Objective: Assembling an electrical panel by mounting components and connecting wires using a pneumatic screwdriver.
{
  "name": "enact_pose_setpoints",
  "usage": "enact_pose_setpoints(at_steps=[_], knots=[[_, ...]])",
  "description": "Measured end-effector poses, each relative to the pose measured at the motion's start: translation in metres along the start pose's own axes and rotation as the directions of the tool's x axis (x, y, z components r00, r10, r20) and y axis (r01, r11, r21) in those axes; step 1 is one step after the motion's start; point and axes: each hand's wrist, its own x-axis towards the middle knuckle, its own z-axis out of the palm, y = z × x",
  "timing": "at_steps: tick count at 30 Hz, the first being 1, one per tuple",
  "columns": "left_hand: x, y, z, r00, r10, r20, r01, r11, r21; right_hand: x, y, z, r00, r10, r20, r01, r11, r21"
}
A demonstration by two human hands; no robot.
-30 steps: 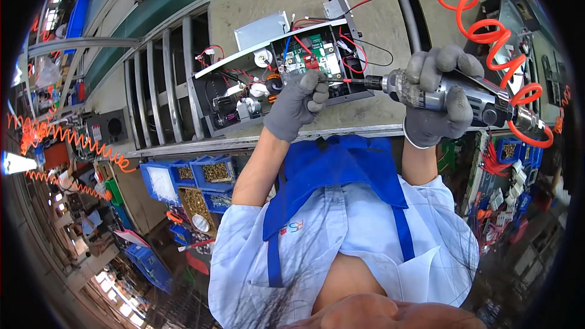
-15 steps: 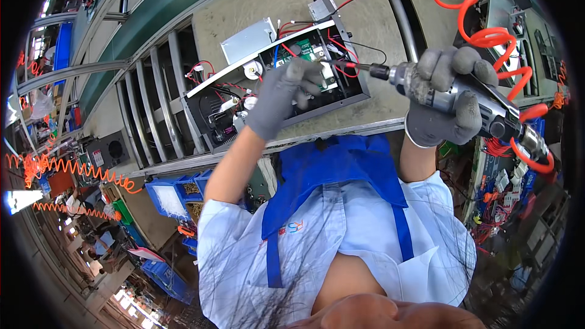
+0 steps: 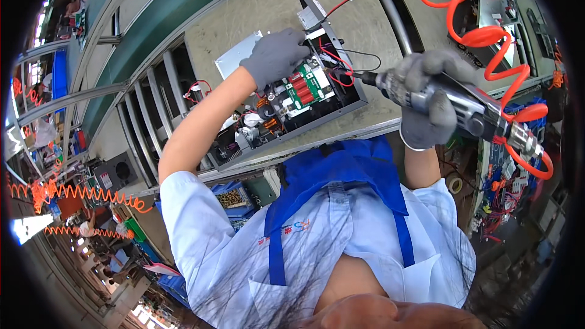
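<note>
A black metal device case (image 3: 356, 105) lies on the bench with its top off, showing a green circuit board (image 3: 304, 87) with red parts, coils and wires. My left hand (image 3: 277, 58), in a grey glove, reaches over the far side of the case. Its fingers are bent together at the far wall, and what they hold is hidden. My gloved right hand (image 3: 431, 94) is wrapped round a silver pneumatic screwdriver (image 3: 472, 113). The tool lies nearly level, its bit pointing left at the right end of the case, near red wires (image 3: 342, 70).
An orange coiled air hose (image 3: 484, 36) runs to the screwdriver. Metal rollers (image 3: 146, 106) adjoin the bench on the left. A pale metal plate (image 3: 237, 55) lies beyond the case. A blue bin (image 3: 234, 200) of small brass-coloured parts sits below the bench edge; another open case (image 3: 496, 12) lies far right.
My left hand has moved from above the inside of the case to its far wall, uncovering the green board. The screwdriver has shifted slightly left and down, its bit nearer the case's right end.
</note>
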Motion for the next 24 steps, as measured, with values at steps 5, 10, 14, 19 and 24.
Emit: enact_pose_setpoints(at_steps=[5, 10, 14, 19, 24], knots=[[0.019, -0.005, -0.013, 0.969, 0.114, 0.217, -0.113, 0.993, -0.015, 0.003, 0.029, 0.016, 0.996, 0.049, 0.079, -0.05, 0.999, 0.016], [0.027, -0.013, -0.011, 0.943, 0.152, 0.296, -0.145, 0.988, -0.048, 0.008, 0.042, 0.027, 0.963, 0.104, 0.25, -0.058, 0.981, -0.184], [0.029, -0.015, -0.007, 0.953, 0.145, 0.265, -0.128, 0.989, -0.079, 0.015, 0.051, 0.034, 0.894, 0.136, 0.426, 0.034, 0.929, -0.368], [0.03, -0.003, -0.014, 0.939, 0.058, 0.34, -0.024, 0.994, -0.106, 0.007, 0.066, 0.041, 0.882, 0.27, 0.387, -0.073, 0.889, -0.453], [0.028, -0.009, -0.003, 0.935, 0.051, 0.352, -0.029, 0.997, -0.068, 0.003, 0.066, 0.052, 0.897, 0.337, 0.287, -0.226, 0.906, -0.359]])
